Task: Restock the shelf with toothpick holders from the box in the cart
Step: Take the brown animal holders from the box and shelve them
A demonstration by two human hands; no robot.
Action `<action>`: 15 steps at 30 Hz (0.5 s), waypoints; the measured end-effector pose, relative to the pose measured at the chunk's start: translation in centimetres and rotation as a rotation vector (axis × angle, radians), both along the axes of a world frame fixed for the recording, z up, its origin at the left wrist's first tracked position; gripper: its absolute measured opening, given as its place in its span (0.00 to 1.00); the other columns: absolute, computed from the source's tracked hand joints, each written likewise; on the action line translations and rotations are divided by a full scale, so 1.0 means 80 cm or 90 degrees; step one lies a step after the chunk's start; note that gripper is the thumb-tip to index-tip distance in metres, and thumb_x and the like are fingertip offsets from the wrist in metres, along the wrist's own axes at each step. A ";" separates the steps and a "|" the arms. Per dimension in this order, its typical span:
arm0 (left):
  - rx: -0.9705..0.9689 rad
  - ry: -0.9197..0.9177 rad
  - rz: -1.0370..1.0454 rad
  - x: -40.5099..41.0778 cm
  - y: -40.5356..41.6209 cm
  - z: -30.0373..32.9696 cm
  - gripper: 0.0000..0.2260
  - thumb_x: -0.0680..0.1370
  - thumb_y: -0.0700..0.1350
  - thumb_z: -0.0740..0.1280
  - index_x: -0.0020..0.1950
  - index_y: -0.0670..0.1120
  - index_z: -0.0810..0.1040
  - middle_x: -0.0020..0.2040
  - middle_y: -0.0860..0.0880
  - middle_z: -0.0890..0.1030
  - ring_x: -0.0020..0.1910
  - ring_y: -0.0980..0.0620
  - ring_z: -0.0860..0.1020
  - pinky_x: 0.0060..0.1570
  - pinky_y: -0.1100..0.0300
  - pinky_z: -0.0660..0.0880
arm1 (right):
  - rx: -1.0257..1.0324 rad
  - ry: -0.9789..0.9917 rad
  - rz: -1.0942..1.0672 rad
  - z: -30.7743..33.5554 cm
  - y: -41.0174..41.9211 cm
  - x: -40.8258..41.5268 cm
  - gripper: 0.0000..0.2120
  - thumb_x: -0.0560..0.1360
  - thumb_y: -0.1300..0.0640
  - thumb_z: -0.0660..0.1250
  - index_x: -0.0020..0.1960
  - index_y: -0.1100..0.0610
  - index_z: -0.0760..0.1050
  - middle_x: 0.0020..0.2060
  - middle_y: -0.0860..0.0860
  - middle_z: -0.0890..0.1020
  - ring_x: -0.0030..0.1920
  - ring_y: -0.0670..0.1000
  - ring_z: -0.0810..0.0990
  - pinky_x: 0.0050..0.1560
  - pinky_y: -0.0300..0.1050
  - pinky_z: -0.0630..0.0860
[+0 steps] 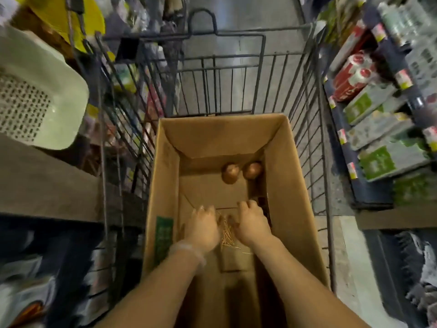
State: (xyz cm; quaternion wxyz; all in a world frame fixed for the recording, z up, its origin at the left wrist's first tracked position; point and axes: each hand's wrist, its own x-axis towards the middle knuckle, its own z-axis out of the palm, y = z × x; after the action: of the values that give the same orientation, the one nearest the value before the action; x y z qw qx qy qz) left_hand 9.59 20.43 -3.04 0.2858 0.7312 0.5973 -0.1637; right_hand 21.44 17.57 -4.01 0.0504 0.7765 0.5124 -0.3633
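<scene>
Head view, looking down into a wire cart [305, 95] in a shop aisle. A tall open cardboard box [281, 176] fills the near half of the cart; its walls rise steeply on all four sides and a green label [162, 237] sits on the inner left wall. To the left of the cart stand a pale green perforated basket [37, 98] and a yellow item [71, 17], blurred. To the right, a dark shelf [364, 185] carries red packs [354, 74] and green-and-white packs [378, 159], with price tags along its edges. Bare floor [238, 17] shows beyond the cart's far end.

Two round brown holders [241, 172] lie side by side on the box floor against the far wall, toward the right corner. Both are well apart from the hands, farther into the box. A loose scatter of toothpicks [227, 235] lies on the box floor between the hands.

The left hand [203, 229] is lowered into the box, palm down, fingers curled; a clear band circles its wrist. The right hand [251, 223] lies just beside it, also palm down with fingers bent. Whether either hand grips anything cannot be told; the fingertips are blurred.

Open box floor lies between the hands and the holders. The box walls stand close on either side of the forearms, leaving room chiefly forward and upward.
</scene>
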 end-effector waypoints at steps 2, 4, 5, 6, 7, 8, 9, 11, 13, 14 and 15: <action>-0.007 0.003 0.027 0.012 0.022 -0.036 0.22 0.79 0.44 0.62 0.73 0.46 0.62 0.72 0.44 0.66 0.72 0.45 0.63 0.70 0.53 0.60 | -0.006 0.023 -0.068 -0.024 0.028 0.010 0.28 0.76 0.57 0.65 0.72 0.57 0.58 0.70 0.57 0.62 0.68 0.59 0.65 0.65 0.52 0.67; -0.027 0.002 0.041 0.023 0.043 -0.067 0.22 0.78 0.44 0.63 0.72 0.44 0.64 0.70 0.43 0.67 0.70 0.44 0.64 0.70 0.53 0.60 | 0.004 0.050 -0.158 -0.044 0.051 0.019 0.28 0.77 0.57 0.64 0.73 0.59 0.57 0.70 0.58 0.62 0.69 0.60 0.65 0.66 0.53 0.66; -0.032 -0.005 0.043 0.029 0.054 -0.080 0.22 0.78 0.44 0.64 0.71 0.44 0.65 0.69 0.42 0.68 0.69 0.44 0.65 0.68 0.54 0.61 | 0.019 0.066 -0.205 -0.054 0.061 0.023 0.29 0.77 0.56 0.64 0.74 0.59 0.56 0.70 0.59 0.62 0.68 0.60 0.65 0.66 0.53 0.66; -0.032 -0.012 0.046 0.035 0.065 -0.090 0.22 0.77 0.44 0.65 0.70 0.44 0.65 0.67 0.43 0.69 0.67 0.44 0.66 0.67 0.54 0.63 | 0.034 0.085 -0.250 -0.061 0.070 0.026 0.29 0.77 0.56 0.64 0.74 0.59 0.56 0.69 0.59 0.63 0.68 0.61 0.65 0.67 0.54 0.67; -0.027 -0.022 0.050 0.041 0.075 -0.099 0.22 0.77 0.45 0.65 0.70 0.44 0.65 0.67 0.43 0.69 0.66 0.43 0.67 0.66 0.53 0.64 | 0.042 0.102 -0.290 -0.069 0.078 0.030 0.30 0.76 0.56 0.65 0.74 0.59 0.56 0.69 0.60 0.64 0.68 0.61 0.66 0.67 0.54 0.67; -0.021 -0.033 0.057 0.047 0.084 -0.108 0.23 0.77 0.45 0.66 0.70 0.44 0.65 0.67 0.42 0.69 0.66 0.43 0.67 0.65 0.52 0.65 | 0.044 0.114 -0.326 -0.076 0.085 0.033 0.31 0.76 0.57 0.65 0.74 0.60 0.55 0.69 0.60 0.64 0.69 0.61 0.65 0.68 0.54 0.66; -0.018 -0.048 0.068 0.052 0.092 -0.116 0.25 0.76 0.45 0.66 0.71 0.44 0.64 0.67 0.42 0.68 0.67 0.42 0.66 0.65 0.51 0.65 | 0.044 0.122 -0.357 -0.081 0.092 0.036 0.32 0.76 0.57 0.65 0.74 0.60 0.54 0.70 0.60 0.63 0.69 0.61 0.65 0.68 0.52 0.65; -0.015 -0.083 0.101 0.061 0.109 -0.132 0.28 0.76 0.46 0.67 0.73 0.44 0.60 0.69 0.41 0.65 0.69 0.42 0.63 0.67 0.50 0.63 | 0.052 0.125 -0.404 -0.093 0.106 0.043 0.33 0.76 0.58 0.65 0.75 0.59 0.52 0.71 0.60 0.62 0.71 0.60 0.63 0.68 0.50 0.63; -0.023 -0.125 0.147 0.070 0.126 -0.148 0.33 0.74 0.46 0.70 0.75 0.46 0.57 0.71 0.42 0.63 0.71 0.43 0.61 0.69 0.49 0.61 | 0.062 0.121 -0.434 -0.105 0.119 0.051 0.33 0.76 0.58 0.65 0.75 0.59 0.51 0.70 0.60 0.64 0.70 0.60 0.65 0.67 0.49 0.64; -0.028 -0.148 0.172 0.075 0.134 -0.156 0.35 0.73 0.47 0.71 0.75 0.47 0.57 0.72 0.43 0.63 0.71 0.43 0.60 0.70 0.50 0.60 | 0.065 0.120 -0.448 -0.111 0.125 0.055 0.32 0.77 0.58 0.64 0.75 0.59 0.51 0.69 0.60 0.66 0.69 0.60 0.66 0.66 0.48 0.65; -0.029 -0.176 0.197 0.080 0.141 -0.164 0.36 0.72 0.47 0.73 0.75 0.46 0.58 0.72 0.44 0.63 0.71 0.43 0.61 0.70 0.50 0.60 | 0.068 0.122 -0.463 -0.116 0.129 0.059 0.32 0.77 0.59 0.64 0.75 0.59 0.52 0.69 0.59 0.67 0.69 0.59 0.67 0.65 0.47 0.65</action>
State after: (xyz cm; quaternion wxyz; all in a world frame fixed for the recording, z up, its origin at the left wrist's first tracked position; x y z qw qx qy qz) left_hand 16.02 31.69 -16.20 0.4032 0.6399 0.6535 -0.0290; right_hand 26.18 27.92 -13.32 -0.1703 0.8718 0.2238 -0.4010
